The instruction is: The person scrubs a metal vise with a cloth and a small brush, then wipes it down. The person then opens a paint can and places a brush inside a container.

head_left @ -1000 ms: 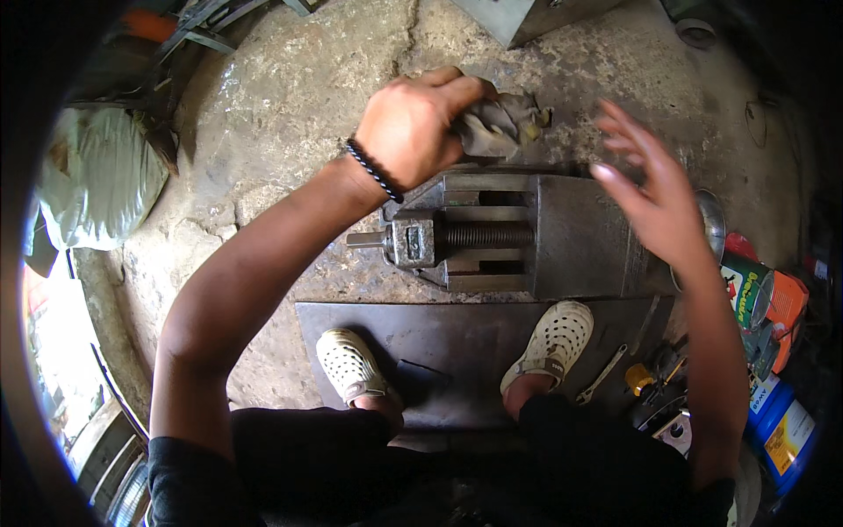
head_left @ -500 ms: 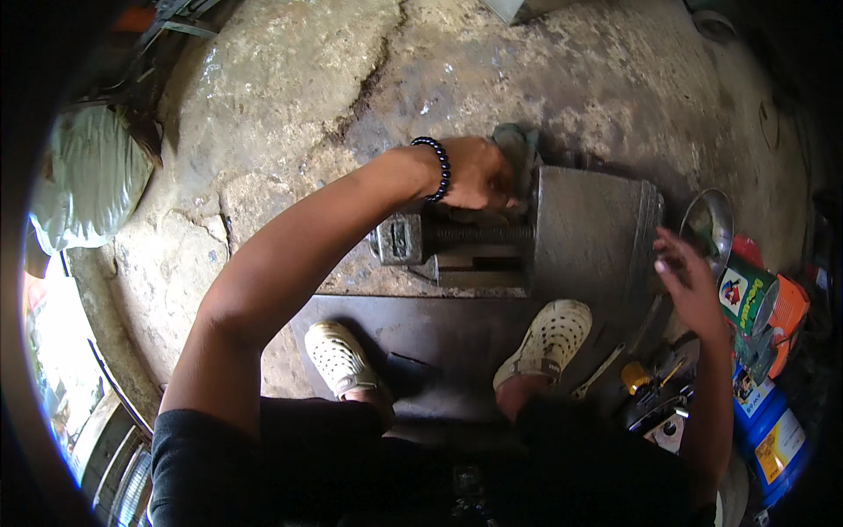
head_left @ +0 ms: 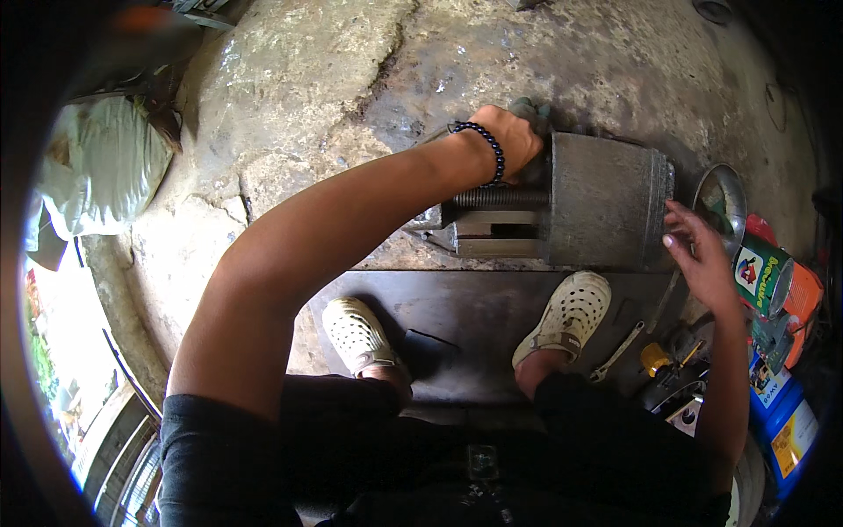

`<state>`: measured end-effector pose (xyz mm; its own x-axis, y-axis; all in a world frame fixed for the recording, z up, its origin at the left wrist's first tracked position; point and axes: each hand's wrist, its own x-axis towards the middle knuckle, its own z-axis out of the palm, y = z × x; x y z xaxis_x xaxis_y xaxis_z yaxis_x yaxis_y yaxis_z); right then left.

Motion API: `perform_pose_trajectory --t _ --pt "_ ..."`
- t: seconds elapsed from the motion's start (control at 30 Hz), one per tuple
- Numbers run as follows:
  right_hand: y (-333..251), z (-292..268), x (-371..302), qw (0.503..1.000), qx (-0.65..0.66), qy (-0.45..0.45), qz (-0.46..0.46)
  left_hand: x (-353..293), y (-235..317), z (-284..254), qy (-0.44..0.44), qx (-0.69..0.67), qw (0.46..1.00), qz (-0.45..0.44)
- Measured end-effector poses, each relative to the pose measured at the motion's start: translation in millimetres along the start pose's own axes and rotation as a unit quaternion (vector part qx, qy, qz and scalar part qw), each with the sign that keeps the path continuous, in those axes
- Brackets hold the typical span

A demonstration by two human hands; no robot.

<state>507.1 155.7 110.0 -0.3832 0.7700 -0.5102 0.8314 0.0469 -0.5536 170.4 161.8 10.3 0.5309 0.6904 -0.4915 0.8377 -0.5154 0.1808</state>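
Over at nine to ten o'clock, a pale, crumpled plastic sheet [head_left: 110, 167] is seen bunched up, while toward six o'clock a dark metal plate [head_left: 465, 307] is laid flat on the stained concrete floor [head_left: 299, 88]! Round to four o'clock, a wrench [head_left: 620, 350] is spotted just beside a small yellow object [head_left: 653, 358], with a blue container [head_left: 793, 439] placed farther out; at three o'clock, a green can [head_left: 773, 281] is crowded by an orange object [head_left: 804, 306], and between two and three a round metal bowl [head_left: 738, 200] is picked out.
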Motion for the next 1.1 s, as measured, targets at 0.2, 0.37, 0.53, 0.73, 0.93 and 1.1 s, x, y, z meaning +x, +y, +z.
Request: perform_pose_trajectory --t 0.2,0.37,0.53,0.73,0.93,1.1 --pt "2.9 -2.9 -2.8 1.000 0.012 0.020 0.018 -12.9 -6.5 -2.9 -0.040 0.050 0.998 -0.023" --pt "18.0 -3.9 -7.9 0.999 -0.011 0.019 0.024 -22.9 -12.9 -1.4 -0.094 0.059 0.991 -0.068" --pt "31.7 -7.0 -12.1 0.998 -0.040 0.020 0.033 -29.8 -18.7 3.2 -0.085 0.007 0.992 -0.090" --pt "43.4 -14.0 -12.6 0.998 -0.034 0.047 0.013 -43.1 -50.3 20.4 -0.023 -0.120 0.992 -0.012" --pt "41.5 -17.2 -9.4 0.997 0.022 0.071 0.002 -64.6 -106.3 4.1 0.098 -0.021 0.982 -0.161" --pt "30.2 -17.3 -11.1 0.998 -0.022 0.049 0.032 -80.8 -119.2 2.0 0.149 -0.239 0.959 -0.032"
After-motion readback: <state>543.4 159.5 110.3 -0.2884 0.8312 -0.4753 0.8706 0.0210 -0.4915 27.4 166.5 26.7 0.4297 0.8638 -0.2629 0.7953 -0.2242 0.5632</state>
